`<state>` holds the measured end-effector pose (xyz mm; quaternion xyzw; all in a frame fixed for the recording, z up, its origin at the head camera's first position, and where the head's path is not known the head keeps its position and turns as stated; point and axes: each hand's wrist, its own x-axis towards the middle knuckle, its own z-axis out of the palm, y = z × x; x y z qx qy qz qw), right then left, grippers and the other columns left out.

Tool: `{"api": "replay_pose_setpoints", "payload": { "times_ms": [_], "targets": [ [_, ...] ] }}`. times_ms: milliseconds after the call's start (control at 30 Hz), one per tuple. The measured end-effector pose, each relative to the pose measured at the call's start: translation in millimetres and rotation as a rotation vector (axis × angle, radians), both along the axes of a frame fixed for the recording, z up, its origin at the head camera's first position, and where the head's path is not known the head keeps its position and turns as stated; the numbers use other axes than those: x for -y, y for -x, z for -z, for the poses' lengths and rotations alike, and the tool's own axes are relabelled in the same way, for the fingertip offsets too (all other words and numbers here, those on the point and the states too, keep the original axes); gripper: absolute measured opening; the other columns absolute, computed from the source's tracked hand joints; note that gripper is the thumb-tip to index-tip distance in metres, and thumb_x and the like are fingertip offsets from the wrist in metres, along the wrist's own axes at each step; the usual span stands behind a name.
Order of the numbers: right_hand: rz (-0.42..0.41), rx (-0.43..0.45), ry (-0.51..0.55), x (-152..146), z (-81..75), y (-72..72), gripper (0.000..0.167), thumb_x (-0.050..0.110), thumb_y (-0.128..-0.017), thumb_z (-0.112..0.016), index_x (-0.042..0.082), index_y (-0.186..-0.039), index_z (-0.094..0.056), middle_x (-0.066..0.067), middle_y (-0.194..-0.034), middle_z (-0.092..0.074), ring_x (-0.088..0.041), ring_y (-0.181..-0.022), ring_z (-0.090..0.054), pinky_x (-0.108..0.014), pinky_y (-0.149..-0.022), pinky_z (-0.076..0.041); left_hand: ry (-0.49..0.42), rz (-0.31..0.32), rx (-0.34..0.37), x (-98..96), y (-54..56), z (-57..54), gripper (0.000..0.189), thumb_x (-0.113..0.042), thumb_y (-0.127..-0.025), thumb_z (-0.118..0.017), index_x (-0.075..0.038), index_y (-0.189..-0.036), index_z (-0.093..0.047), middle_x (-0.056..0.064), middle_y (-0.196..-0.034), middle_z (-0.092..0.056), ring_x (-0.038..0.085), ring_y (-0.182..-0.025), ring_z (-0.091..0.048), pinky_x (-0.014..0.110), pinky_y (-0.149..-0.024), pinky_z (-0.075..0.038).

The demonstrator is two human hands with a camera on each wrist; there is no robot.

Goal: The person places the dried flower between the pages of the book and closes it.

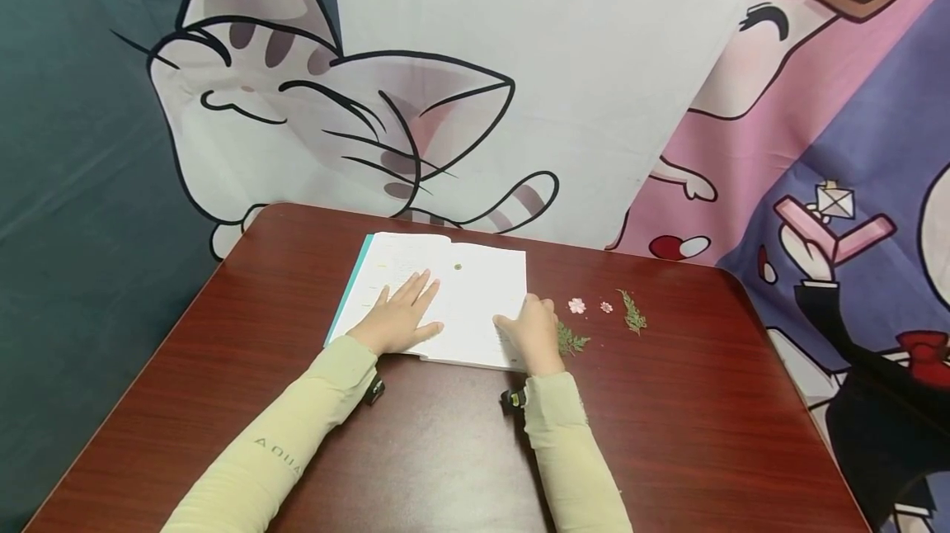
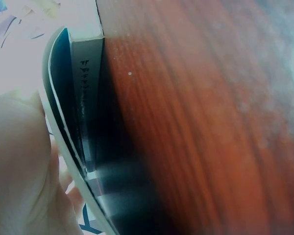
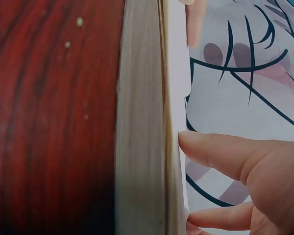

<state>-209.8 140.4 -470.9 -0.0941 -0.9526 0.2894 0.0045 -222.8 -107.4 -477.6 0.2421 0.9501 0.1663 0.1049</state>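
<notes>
An open book with white pages and a teal cover edge lies on the table. My left hand rests spread and flat on its left page. At the right page's edge is my right hand, its thumb laid on the page and its fingers bent at the book's right side. In the right wrist view, the thumb touches the paper above the thick page block. A small green pressed piece lies high on the right page. Beneath the left wrist, the book's cover bows away from the spine.
Right of the book lie a green fern-like sprig, a pale pink flower, a smaller pink flower and another sprig. The brown table meets a cartoon-printed cloth behind it.
</notes>
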Motion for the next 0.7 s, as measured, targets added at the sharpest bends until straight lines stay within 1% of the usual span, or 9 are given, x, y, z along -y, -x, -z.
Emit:
{"api": "replay_pose_setpoints", "payload": {
  "times_ms": [167, 267, 333, 400, 500, 567, 700],
  "targets": [
    [0.006, -0.022, -0.001, 1.2, -1.3, -0.5, 0.071, 0.032, -0.085, -0.083, -0.008, -0.135, -0.055, -0.031, -0.125, -0.054, -0.048, -0.111, -0.054, -0.056, -0.095, -0.047, -0.005, 0.000, 0.006, 0.7, -0.5, -0.4, 0.080, -0.052, -0.104, -0.047, -0.008, -0.163, -0.015, 0.013, -0.170, -0.004, 0.031, -0.156, -0.003, 0.068, -0.118, -0.007],
    [0.016, -0.077, 0.021, 1.0, -2.1, -0.6, 0.066, 0.023, -0.084, -0.083, -0.007, -0.137, -0.055, -0.030, -0.124, -0.057, -0.047, -0.111, -0.056, -0.056, -0.095, -0.048, -0.004, 0.000, 0.005, 1.2, -0.8, 0.0, 0.080, -0.052, -0.104, -0.047, -0.008, -0.163, -0.015, 0.014, -0.170, -0.004, 0.031, -0.156, -0.003, 0.068, -0.118, -0.007],
    [0.034, -0.129, 0.048, 0.2, -2.5, -0.6, 0.058, 0.014, -0.085, -0.081, -0.005, -0.135, -0.058, -0.027, -0.117, -0.061, -0.044, -0.105, -0.060, -0.055, -0.090, -0.050, -0.001, 0.000, 0.004, 1.3, -0.5, 0.5, 0.080, -0.052, -0.104, -0.047, -0.008, -0.163, -0.015, 0.014, -0.170, -0.004, 0.031, -0.156, -0.004, 0.068, -0.118, -0.007],
    [0.048, -0.184, 0.077, -0.9, -2.4, -0.3, 0.049, 0.005, -0.086, -0.076, -0.002, -0.132, -0.062, -0.022, -0.104, -0.065, -0.039, -0.091, -0.063, -0.052, -0.081, -0.052, -0.002, 0.000, 0.004, 1.3, -0.4, 0.5, 0.080, -0.052, -0.104, -0.047, -0.008, -0.163, -0.015, 0.014, -0.170, -0.004, 0.031, -0.156, -0.004, 0.068, -0.118, -0.007],
    [0.062, -0.236, 0.097, -2.9, -2.1, 0.4, 0.041, -0.002, -0.088, -0.070, 0.002, -0.129, -0.067, -0.015, -0.089, -0.065, -0.030, -0.073, -0.059, -0.045, -0.067, -0.050, -0.002, 0.000, 0.002, 0.9, -0.7, -0.6, 0.080, -0.052, -0.104, -0.047, -0.007, -0.163, -0.016, 0.014, -0.170, -0.004, 0.031, -0.156, -0.004, 0.068, -0.118, -0.007],
    [0.060, -0.250, 0.102, -3.8, -1.5, 0.8, 0.039, -0.002, -0.089, -0.067, 0.004, -0.128, -0.068, -0.012, -0.085, -0.065, -0.026, -0.067, -0.057, -0.042, -0.062, -0.047, -0.002, 0.001, 0.000, 0.4, -1.0, -1.8, 0.080, -0.052, -0.104, -0.047, -0.007, -0.163, -0.016, 0.014, -0.170, -0.005, 0.031, -0.156, -0.004, 0.069, -0.118, -0.007],
    [0.058, -0.268, 0.113, -4.7, -0.8, 0.4, 0.039, -0.001, -0.091, -0.065, 0.007, -0.129, -0.069, -0.011, -0.086, -0.069, -0.024, -0.065, -0.057, -0.040, -0.061, -0.047, 0.000, 0.002, 0.004, 0.1, -0.8, -2.5, 0.080, -0.052, -0.104, -0.047, -0.007, -0.163, -0.015, 0.014, -0.170, -0.004, 0.031, -0.156, -0.004, 0.068, -0.118, -0.007]
  ]
}}
